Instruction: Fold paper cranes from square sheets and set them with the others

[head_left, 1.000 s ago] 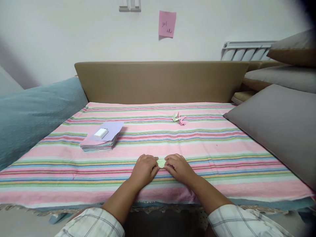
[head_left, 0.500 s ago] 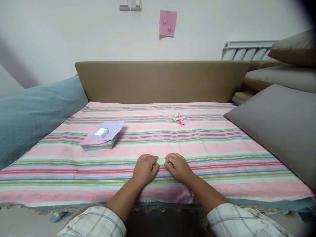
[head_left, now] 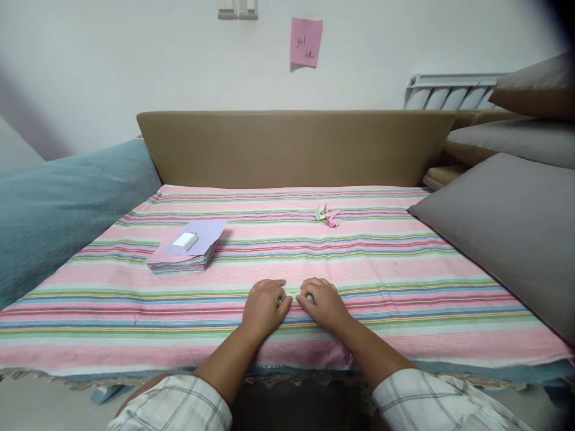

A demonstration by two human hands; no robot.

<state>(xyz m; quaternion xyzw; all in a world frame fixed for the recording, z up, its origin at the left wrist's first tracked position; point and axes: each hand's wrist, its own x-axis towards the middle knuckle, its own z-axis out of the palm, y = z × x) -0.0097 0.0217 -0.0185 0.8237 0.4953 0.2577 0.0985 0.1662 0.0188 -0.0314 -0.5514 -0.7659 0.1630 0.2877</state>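
Two bare hands work close together on a striped cloth (head_left: 381, 263), and I take the small gap between them as the centre of the clock. In this gap there is a piece of light green paper (head_left: 293, 293); only a narrow strip of it is visible, because the fingers cover the rest. The left hand (head_left: 263, 307), at nine o'clock, grasps one end of the paper between thumb and bent fingers. The right hand (head_left: 322, 304), at three o'clock, grasps the other end in the same manner. How strongly they press, I cannot tell.

Near one o'clock, farther on the cloth, lie a green folded paper figure (head_left: 320, 212) and a pink folded paper figure (head_left: 333, 219), touching or almost touching. Toward ten o'clock is a stack of paper (head_left: 175, 266), with a purple sheet (head_left: 207, 231) on top and a small white block (head_left: 185, 242) upon it. Between two and three o'clock leans a grey cushion (head_left: 507, 227). At twelve o'clock, a pink note (head_left: 306, 42) hangs on the wall.
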